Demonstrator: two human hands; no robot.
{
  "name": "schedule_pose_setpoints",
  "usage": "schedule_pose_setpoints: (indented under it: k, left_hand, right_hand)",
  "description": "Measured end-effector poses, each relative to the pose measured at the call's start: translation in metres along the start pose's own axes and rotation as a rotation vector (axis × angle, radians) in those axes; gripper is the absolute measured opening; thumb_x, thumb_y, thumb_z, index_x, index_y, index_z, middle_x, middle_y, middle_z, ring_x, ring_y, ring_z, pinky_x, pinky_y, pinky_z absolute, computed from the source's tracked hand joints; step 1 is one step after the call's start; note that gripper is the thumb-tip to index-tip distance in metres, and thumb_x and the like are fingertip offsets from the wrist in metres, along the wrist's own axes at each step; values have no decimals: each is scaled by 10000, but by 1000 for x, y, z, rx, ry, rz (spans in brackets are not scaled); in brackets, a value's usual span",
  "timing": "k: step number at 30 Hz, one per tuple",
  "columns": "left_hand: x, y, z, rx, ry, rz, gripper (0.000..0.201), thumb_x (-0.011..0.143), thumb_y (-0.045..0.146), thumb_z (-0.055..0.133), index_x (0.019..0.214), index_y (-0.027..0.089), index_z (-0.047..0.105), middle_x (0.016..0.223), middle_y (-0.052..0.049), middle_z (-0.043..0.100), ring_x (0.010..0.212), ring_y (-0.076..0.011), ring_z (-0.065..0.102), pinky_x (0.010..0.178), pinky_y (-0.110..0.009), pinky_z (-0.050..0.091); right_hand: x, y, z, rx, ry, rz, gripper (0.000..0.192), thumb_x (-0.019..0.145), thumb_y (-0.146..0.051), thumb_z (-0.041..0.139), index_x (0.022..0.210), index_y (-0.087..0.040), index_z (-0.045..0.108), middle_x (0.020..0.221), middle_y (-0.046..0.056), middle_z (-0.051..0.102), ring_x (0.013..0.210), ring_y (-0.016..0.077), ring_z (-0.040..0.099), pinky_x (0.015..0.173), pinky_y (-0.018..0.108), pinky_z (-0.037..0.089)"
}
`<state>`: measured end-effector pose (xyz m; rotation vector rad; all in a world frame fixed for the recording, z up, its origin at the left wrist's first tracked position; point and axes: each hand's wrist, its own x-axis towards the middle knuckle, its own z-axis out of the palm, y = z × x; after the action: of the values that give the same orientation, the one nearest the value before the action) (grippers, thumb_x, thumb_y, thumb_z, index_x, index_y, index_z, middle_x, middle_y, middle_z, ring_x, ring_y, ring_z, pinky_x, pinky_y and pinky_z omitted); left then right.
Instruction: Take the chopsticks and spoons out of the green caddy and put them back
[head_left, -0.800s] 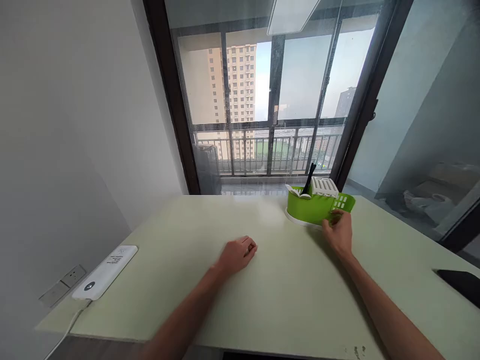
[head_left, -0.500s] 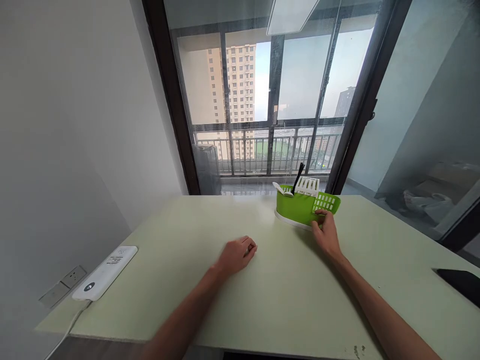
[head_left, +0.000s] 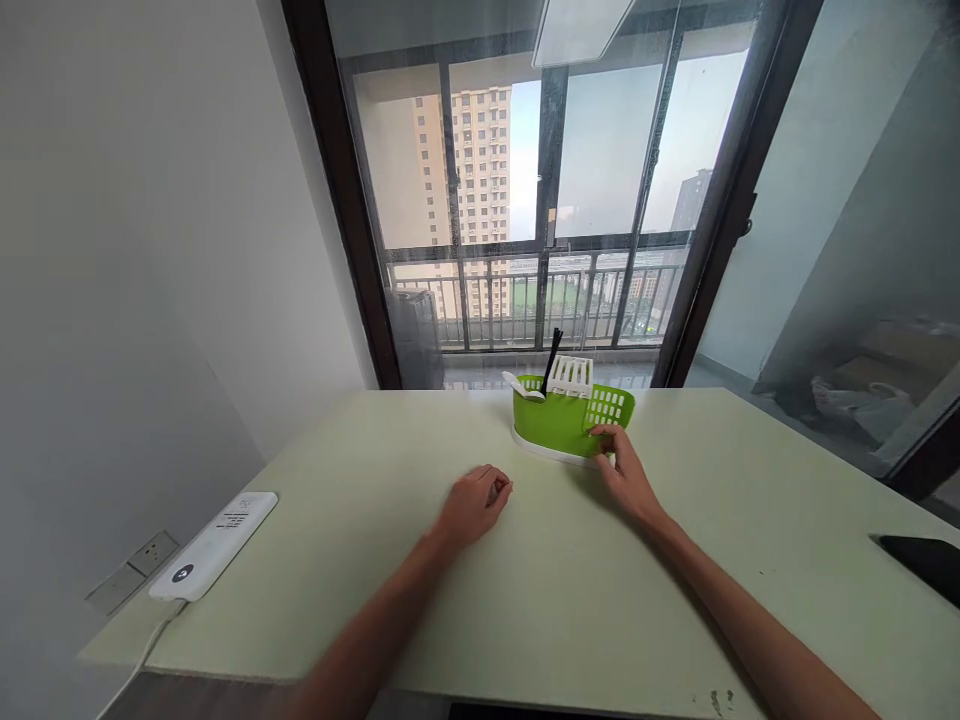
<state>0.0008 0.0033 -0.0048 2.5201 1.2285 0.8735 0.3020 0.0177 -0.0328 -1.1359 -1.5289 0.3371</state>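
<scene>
Right hand (head_left: 626,478) is on the green cutlery holder (head_left: 559,424), fingers pinching its slotted flap at the right end, a grip low and sideways enough to slide it without tipping the black utensil (head_left: 551,362) and white spoon (head_left: 519,386) standing inside. Left hand (head_left: 475,503) rests just left of the holder in a loose fist, holding nothing, steadying on the table (head_left: 600,600). Since half a second ago the holder has slid left along the far edge, now almost centred ahead of the window (head_left: 540,200).
</scene>
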Motion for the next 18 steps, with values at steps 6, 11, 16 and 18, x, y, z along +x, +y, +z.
schedule_pose_setpoints:
  k: [6, 11, 16, 18]
  left_hand:
    - [4, -12, 8, -117, 199, -130, 70, 939, 278, 578, 930, 218, 612, 950, -48, 666, 932, -214, 615, 897, -378, 506]
    - [8, -25, 12, -171, 307, -259, 91, 946, 280, 543, 999, 220, 586, 1030, -68, 646, 1006, -218, 627, 916, -390, 513]
    - [10, -38, 15, -250, 329, -369, 224, 923, 285, 575, 1130, 211, 535, 1206, -118, 646, 1117, -236, 631, 925, -392, 509]
    - [11, -41, 17, -294, 307, -384, 325, 906, 250, 589, 1213, 213, 490, 1308, -143, 627, 1169, -235, 629, 927, -384, 515]
  right_hand:
    - [-3, -17, 4, 94, -98, -2, 250, 881, -267, 497, 1125, -249, 548, 988, 39, 623, 840, 214, 565, 770, 354, 482]
    - [-6, -28, 7, 150, -132, 40, 206, 880, -302, 519, 1069, -249, 581, 872, 8, 645, 745, 199, 576, 722, 337, 482]
    - [-9, -31, 10, 171, -55, 103, 297, 881, -327, 545, 1165, -243, 568, 941, 22, 677, 684, 179, 587, 696, 340, 501]
    - [-9, -30, 12, 165, 15, 128, 364, 896, -363, 549, 1243, -251, 550, 1021, 39, 677, 700, 179, 595, 676, 337, 510]
